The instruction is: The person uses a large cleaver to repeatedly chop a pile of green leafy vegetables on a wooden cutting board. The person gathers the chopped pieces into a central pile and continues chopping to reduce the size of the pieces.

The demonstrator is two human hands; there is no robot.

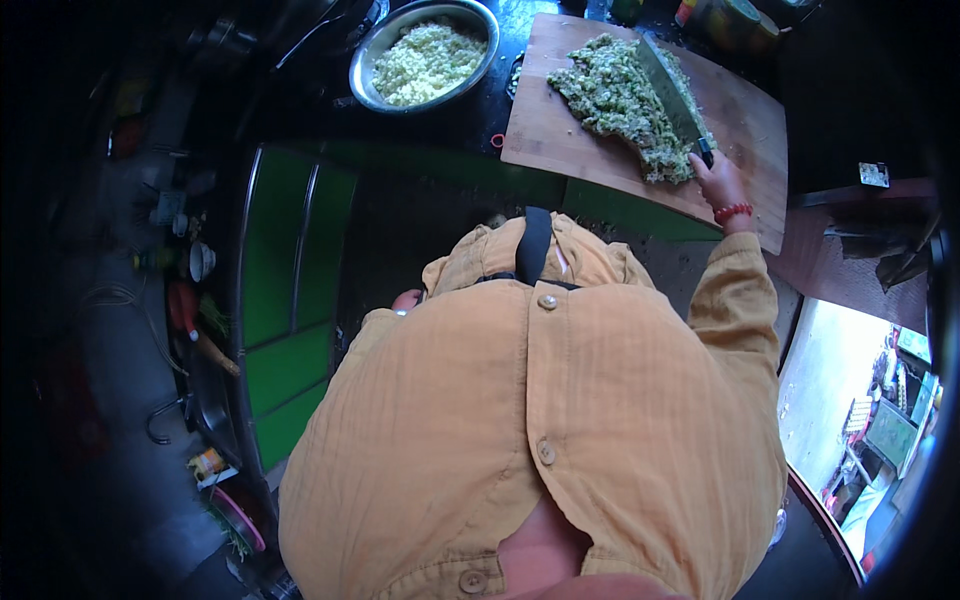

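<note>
My right hand (721, 180) grips the dark handle of a broad kitchen cleaver (671, 94). Its blade stands in a flattened heap of minced filling (615, 97), pale with green bits, near the heap's right side. Beneath lies a wooden cutting board (540, 142), reaching over the counter's front edge. My left hand (406, 300) hangs low beside my body, mostly hidden by my clothing, so its fingers cannot be made out. Left of the board, a metal basin (358, 79) holds finely chopped pale yellow-green vegetable (427, 64).
Jars (739, 19) stand behind the board at the right. A red ring (497, 140) lies by the board's left corner. Green cabinet doors (281, 247) run down the left, below a counter with a faucet (159, 424), a white bowl (201, 261) and a pink-rimmed basin (240, 517).
</note>
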